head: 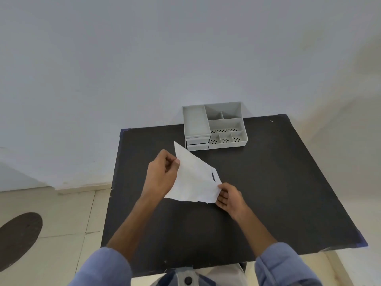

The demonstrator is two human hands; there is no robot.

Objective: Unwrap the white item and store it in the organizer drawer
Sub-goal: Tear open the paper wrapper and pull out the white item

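A plain indoor room, perhaps a home: bare white wall beyond the hands, black table beneath them, tiled floor to their left.

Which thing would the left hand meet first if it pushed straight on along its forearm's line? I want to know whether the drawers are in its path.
Probably the organizer, near its two closed drawers. The left hand pinches the white sheet and points that way; depth is uncertain.

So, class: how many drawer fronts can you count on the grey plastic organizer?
2, stacked at the front left of the grey plastic organizer: upper drawer, lower drawer. Both look closed.
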